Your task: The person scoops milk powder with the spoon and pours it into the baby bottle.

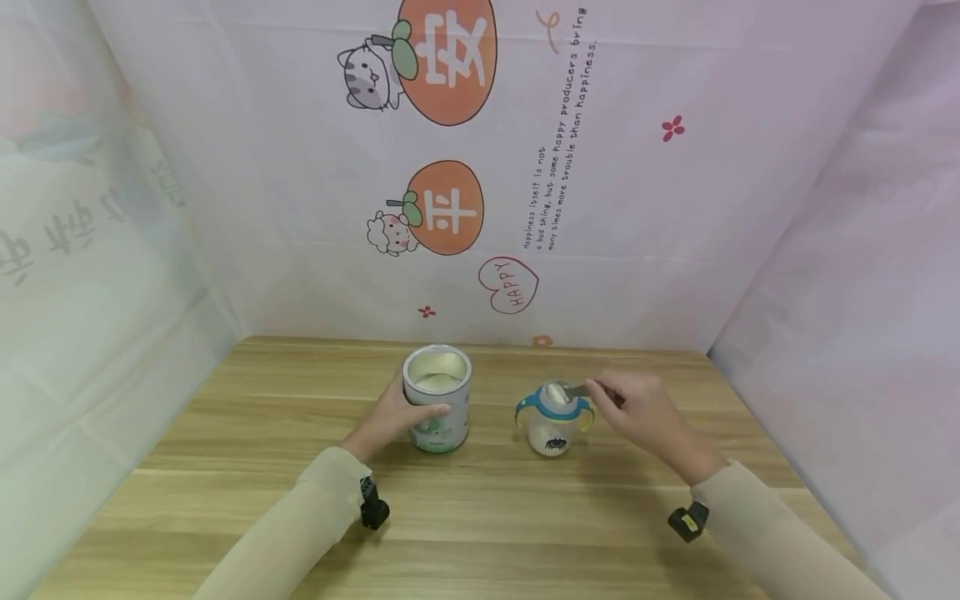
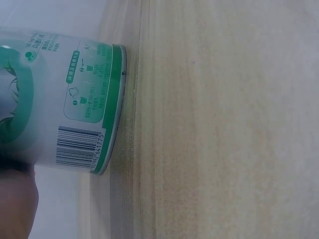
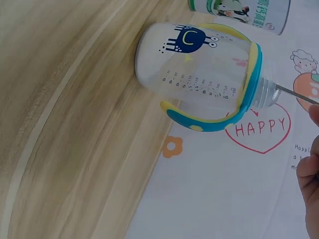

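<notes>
An open round tin (image 1: 438, 398) with pale powder inside stands on the wooden table (image 1: 225, 467). My left hand (image 1: 393, 417) grips its side, thumb across the front. The left wrist view shows the tin's green and white label (image 2: 75, 99) with a barcode. To its right stands a clear baby bottle (image 1: 555, 421) with a blue collar and yellow handles, its mouth open. My right hand (image 1: 637, 408) pinches a thin metal spoon (image 1: 576, 390), whose bowl sits at the bottle's mouth. In the right wrist view the bottle (image 3: 199, 64) shows a blue figure, and the spoon handle (image 3: 294, 94) runs to its neck.
Pale printed cloth walls (image 1: 600, 208) close the table in at the back and on both sides. Bare wooden tabletop lies in front of the tin and bottle, between my two sleeves (image 1: 300, 525).
</notes>
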